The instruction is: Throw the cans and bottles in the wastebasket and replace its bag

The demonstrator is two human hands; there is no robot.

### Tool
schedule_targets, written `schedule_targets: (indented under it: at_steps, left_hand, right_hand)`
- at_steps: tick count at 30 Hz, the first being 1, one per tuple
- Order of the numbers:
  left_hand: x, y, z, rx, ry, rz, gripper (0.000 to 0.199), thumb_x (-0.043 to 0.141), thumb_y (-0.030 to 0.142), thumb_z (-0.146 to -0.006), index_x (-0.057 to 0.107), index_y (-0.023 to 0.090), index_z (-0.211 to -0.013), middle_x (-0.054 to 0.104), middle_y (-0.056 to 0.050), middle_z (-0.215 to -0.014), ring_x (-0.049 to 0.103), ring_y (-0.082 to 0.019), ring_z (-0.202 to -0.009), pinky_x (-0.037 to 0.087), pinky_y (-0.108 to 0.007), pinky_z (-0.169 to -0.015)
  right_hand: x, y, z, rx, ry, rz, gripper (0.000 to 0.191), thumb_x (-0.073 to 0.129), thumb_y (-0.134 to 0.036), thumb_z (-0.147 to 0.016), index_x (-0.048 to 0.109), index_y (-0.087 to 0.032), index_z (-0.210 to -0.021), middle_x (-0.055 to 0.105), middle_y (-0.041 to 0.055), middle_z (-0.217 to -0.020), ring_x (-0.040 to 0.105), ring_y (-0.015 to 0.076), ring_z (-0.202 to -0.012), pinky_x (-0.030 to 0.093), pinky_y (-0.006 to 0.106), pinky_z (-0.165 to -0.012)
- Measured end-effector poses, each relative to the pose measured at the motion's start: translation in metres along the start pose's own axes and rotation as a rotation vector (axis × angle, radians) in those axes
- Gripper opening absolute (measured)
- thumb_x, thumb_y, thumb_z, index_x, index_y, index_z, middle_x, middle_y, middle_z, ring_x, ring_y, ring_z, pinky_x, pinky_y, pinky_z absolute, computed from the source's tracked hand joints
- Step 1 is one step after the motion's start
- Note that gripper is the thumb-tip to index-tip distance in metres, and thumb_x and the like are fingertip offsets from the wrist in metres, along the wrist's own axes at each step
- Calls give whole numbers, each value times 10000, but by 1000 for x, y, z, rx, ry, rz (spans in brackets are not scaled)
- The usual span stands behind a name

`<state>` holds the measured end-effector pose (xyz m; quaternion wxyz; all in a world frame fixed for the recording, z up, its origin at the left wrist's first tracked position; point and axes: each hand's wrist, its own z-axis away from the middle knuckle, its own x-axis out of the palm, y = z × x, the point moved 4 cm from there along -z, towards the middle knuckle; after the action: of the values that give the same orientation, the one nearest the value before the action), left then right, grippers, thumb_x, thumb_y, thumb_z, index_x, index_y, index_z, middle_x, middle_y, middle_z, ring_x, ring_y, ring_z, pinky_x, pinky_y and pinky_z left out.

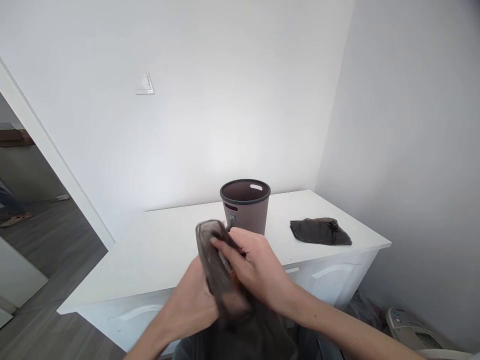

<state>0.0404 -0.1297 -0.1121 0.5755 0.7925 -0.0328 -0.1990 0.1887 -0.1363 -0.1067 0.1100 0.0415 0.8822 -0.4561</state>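
Observation:
A dark, see-through plastic bag (pixel 210 240) is bunched up between my hands, and its lower part hangs down in front of me. My right hand (pixel 255 265) is closed on the bag, with the thumb pressed on its top edge. Behind the bag, my left hand (pixel 198 295) grips it from the other side; its fingers are mostly hidden. Just past my hands a mauve waste bin (pixel 249 218) with a black rim stands upright on the white cabinet (pixel 157 255). To its right lies a flat bundle of black plastic bags (pixel 318 231).
A white wall with a light switch (pixel 145 84) rises behind the cabinet. At the left is a doorway with a white frame (pixel 56 150). On the floor at lower right sits a grey device (pixel 412 330) near some clear plastic (pixel 363 312).

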Motion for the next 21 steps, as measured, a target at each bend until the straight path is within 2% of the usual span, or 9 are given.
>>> schedule_targets:
  at_steps: [2,3,6,9,12,14,16,18,21]
  left_hand:
    - [14,-8,-2,-30,-52,-54,143,790,276,-670,715,285,-791,687,-54,-785,654,-320,-872,570,-386,-755]
    - [18,-10,-2,-32,-46,-71,90,762,316,-717,684,272,-714,658,-43,-713,640,-302,-808,559,-379,-728]
    - [19,-19,-3,-48,58,-44,281,734,434,-784,618,239,-617,636,-32,-639,605,-263,-711,531,-350,-657]
    - [8,-26,-3,-124,219,231,290,741,517,-799,701,230,-794,750,-62,-857,678,-297,-900,565,-352,-730]
    - [-2,-27,-4,-201,350,612,248,756,474,-817,702,246,-898,765,-54,-1047,689,-287,-1082,598,-362,-849]
    - [-7,-23,-5,-238,396,814,158,738,357,-847,647,242,-790,743,-27,-919,711,-242,-1010,613,-346,-868]
    - [-9,-18,-6,-246,387,971,237,677,203,-873,541,224,-680,592,18,-657,681,-155,-718,623,-285,-759]
    - [-9,-12,-6,-239,349,1065,257,603,72,-869,495,208,-679,379,65,-563,480,-71,-462,546,-197,-544]
    - [-9,-6,-3,-241,362,1078,209,555,4,-836,517,188,-746,262,78,-617,296,-38,-403,339,-169,-369]
  right_hand:
    - [-1,-3,-4,62,-40,-117,339,543,-456,-990,607,-218,-757,557,-10,-729,463,150,-680,353,287,-620]
    - [-3,-3,-6,120,-50,-187,329,561,-493,-977,655,-219,-821,541,-17,-710,448,141,-654,341,280,-595]
    - [-23,-4,-4,272,-10,-356,403,630,-579,-932,703,-218,-1094,381,-66,-621,312,105,-567,254,261,-532]
    - [-49,-4,3,281,84,-445,449,692,-557,-914,658,-235,-1225,277,-83,-620,235,107,-572,211,266,-531]
    - [-73,5,15,268,220,-519,322,694,-545,-923,660,-246,-1037,231,-77,-637,181,118,-573,184,282,-517]
    - [-87,15,24,271,318,-563,324,720,-539,-904,599,-245,-842,213,-70,-658,154,122,-573,178,286,-500]
    - [-97,26,32,271,397,-614,411,766,-509,-872,497,-239,-720,201,-63,-687,147,123,-576,189,282,-481]
    - [-103,35,38,276,443,-659,473,795,-472,-852,424,-235,-678,185,-60,-713,149,124,-580,209,274,-468]
    - [-103,46,45,302,455,-716,471,795,-454,-853,412,-236,-685,168,-61,-726,141,124,-582,234,268,-460]
